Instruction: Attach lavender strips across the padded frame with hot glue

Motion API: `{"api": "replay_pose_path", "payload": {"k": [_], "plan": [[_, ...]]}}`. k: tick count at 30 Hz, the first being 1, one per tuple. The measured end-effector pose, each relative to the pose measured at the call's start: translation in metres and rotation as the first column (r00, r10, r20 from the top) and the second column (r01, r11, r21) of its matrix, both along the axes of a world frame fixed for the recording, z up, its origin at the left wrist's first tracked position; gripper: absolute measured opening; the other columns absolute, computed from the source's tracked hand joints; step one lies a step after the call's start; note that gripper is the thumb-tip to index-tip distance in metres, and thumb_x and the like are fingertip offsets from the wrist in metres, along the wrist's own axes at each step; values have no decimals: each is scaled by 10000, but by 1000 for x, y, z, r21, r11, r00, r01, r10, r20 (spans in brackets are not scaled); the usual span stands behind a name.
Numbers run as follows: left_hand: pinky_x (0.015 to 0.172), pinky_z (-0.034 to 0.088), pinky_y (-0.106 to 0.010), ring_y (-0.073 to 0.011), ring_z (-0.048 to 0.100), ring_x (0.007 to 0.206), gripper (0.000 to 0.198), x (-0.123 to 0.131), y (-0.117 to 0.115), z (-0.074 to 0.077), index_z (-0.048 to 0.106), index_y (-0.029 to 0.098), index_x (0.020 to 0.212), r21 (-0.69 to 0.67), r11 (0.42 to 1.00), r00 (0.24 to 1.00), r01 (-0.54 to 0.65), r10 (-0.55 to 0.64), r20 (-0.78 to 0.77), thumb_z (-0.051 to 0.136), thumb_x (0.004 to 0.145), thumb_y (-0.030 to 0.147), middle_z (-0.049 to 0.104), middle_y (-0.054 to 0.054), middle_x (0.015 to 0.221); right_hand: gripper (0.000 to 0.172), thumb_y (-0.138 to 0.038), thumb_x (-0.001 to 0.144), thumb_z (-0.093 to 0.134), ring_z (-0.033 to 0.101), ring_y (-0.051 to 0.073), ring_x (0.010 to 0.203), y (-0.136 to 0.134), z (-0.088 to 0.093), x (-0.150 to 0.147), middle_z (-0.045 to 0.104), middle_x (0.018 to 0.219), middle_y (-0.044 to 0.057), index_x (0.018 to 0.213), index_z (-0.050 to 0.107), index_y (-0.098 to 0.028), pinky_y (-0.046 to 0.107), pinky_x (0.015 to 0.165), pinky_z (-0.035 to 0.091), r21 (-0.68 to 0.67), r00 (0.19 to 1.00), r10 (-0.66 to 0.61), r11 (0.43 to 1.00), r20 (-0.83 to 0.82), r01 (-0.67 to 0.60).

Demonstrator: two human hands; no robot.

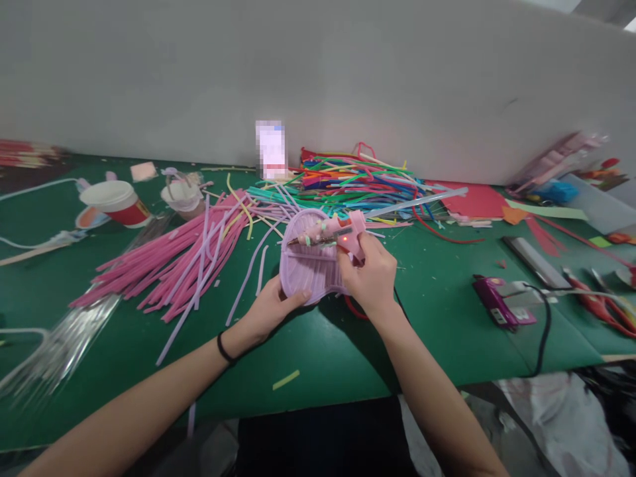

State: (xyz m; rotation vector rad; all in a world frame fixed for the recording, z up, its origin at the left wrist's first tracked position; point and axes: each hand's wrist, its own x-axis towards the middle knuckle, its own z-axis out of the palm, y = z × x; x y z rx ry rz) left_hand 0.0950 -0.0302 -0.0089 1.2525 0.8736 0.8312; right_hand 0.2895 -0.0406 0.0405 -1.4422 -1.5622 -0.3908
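My right hand is wrapped round the handle of a pink hot glue gun, whose small light glows orange. A long clear glue stick pokes out of its back end. The gun's nozzle points left, over the left rim of a lilac, curved shape with ribbed strips across it. My left hand grips that lilac piece at its lower left edge, thumb on top and fingers underneath. Whether the nozzle touches the piece I cannot tell. My right fingers hide part of its right side.
Pink pipe cleaners spread on the left of the green table, with lilac ones across them. A multicoloured heap lies behind. A paper cup, a blurred phone screen, a purple power adapter and red scissors stand or lie around.
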Motion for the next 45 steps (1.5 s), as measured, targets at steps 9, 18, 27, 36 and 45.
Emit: {"api": "replay_pose_path", "payload": {"k": [9, 18, 27, 36, 45], "plan": [[984, 511, -424, -312, 639, 1147, 563, 1, -1, -1, 623, 150, 1221, -30, 999, 999, -15, 16, 35, 802, 744, 391, 685, -141, 1257, 65, -256, 864, 562, 599, 178, 687, 0, -1, 0, 651, 777, 39, 885, 579, -198, 306, 650, 492, -3, 1000, 14, 1000, -13, -14], [990, 509, -413, -303, 647, 1127, 543, 0, -1, -1, 628, 153, 1199, -22, 1000, 1000, -4, 5, 21, 799, 749, 403, 703, -127, 1217, 52, -245, 862, 565, 606, 178, 687, -1, 0, 0, 650, 754, 40, 848, 580, -197, 299, 647, 484, -6, 999, -1, 1000, -41, 0], [988, 512, -437, -322, 644, 1142, 567, 1, -2, 4, 625, 149, 1193, 10, 1000, 1000, -18, 18, -21, 798, 734, 433, 699, -140, 1227, 40, -244, 858, 580, 613, 179, 682, 0, 1, 1, 641, 739, 31, 863, 581, -204, 296, 633, 482, 1, 998, -22, 1000, -59, 22], [1000, 499, -438, -328, 642, 1148, 577, 0, -2, 4, 627, 148, 1203, 3, 1000, 999, -8, 8, -32, 803, 733, 433, 700, -143, 1228, 74, -263, 876, 578, 619, 181, 679, 0, 2, 3, 652, 726, 37, 835, 579, -202, 298, 634, 481, 16, 998, -24, 1000, -57, 25], [995, 503, -412, -322, 644, 1151, 576, 0, -2, 5, 628, 140, 1189, 24, 1000, 998, 8, -7, -60, 805, 732, 443, 703, -141, 1228, 65, -246, 880, 583, 623, 179, 697, 0, 2, 5, 657, 744, 45, 853, 600, -189, 290, 640, 474, 32, 997, -22, 999, -73, 24]]}}
